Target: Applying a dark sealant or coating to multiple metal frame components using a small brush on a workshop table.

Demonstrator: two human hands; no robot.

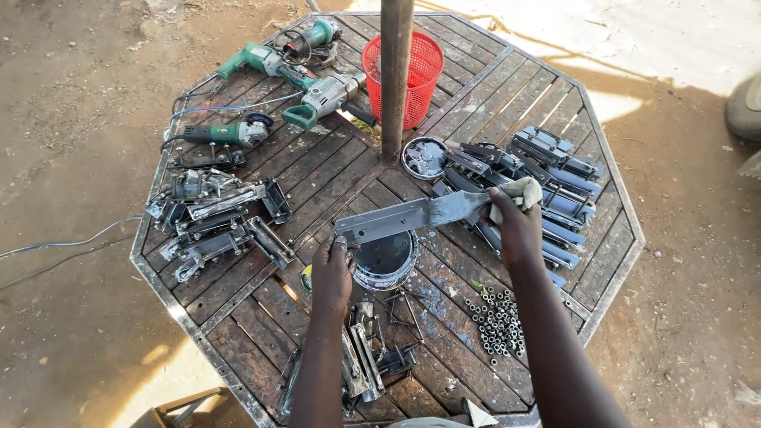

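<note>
left hand (pixel 331 269) grips the near, unpainted end of a flat metal bracket (pixel 412 215), fingers closed around it. right hand (pixel 515 226) is closed on a pale rag (pixel 519 192), pressed to the bracket's far end. the bracket hangs level between the hands, directly above an open paint can (pixel 386 259) that sits just right of the left hand.

progress, as judged from colour: the bracket is dark blue-grey on the half toward the right hand and bare grey toward the left, so it looks roughly half coated. beyond the right hand lies a row of dark coated brackets (pixel 547 178); beyond and left of the left hand lies a heap of bare metal parts (pixel 218 218), apparently uncoated. more bare pieces (pixel 361 357) lie just below the left wrist.

edges and room: small nuts (pixel 495 321) are scattered under the right forearm. a post (pixel 395 75) rises ahead of both hands, with a red basket (pixel 412 75) and power tools (pixel 281 87) farther out. the wooden table (pixel 610 261) ends close to the right of the right forearm; open planks remain between the hands and the post.
</note>
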